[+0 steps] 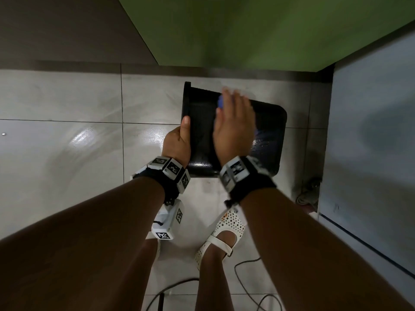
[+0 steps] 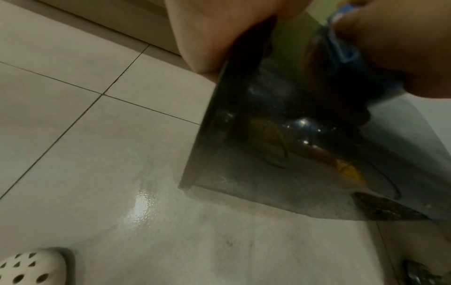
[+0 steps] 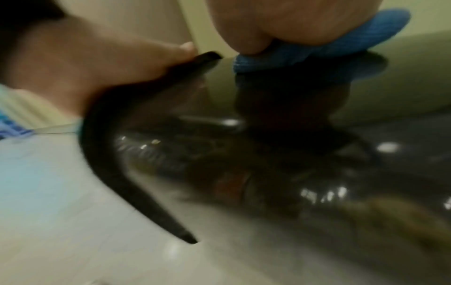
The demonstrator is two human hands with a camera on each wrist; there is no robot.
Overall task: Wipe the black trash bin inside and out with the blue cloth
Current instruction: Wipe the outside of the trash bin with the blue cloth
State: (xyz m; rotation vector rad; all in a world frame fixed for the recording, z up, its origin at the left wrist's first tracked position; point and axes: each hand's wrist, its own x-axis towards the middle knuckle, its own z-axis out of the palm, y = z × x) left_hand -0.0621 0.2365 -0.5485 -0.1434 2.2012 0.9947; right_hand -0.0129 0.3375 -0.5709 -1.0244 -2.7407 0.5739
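Note:
The black trash bin [image 1: 199,131] lies tipped on its side on the tiled floor, its open rim [image 1: 186,102] pointing left. My left hand [image 1: 178,140] grips the rim, thumb on the outside wall. My right hand [image 1: 234,122] lies on the bin's upper side with the blue cloth [image 1: 220,102] under its fingers; it is blurred. In the right wrist view the blue cloth [image 3: 324,46] is bunched under the fingers against the glossy black wall [image 3: 268,154]. The left wrist view shows the bin [image 2: 268,144] and a strip of the cloth [image 2: 341,48].
A green wall [image 1: 258,30] rises behind the bin and a pale blue-grey panel [image 1: 370,142] stands close on the right. My feet in white perforated shoes [image 1: 224,230] stand just before the bin. Black cables [image 1: 244,283] trail on the floor near my feet.

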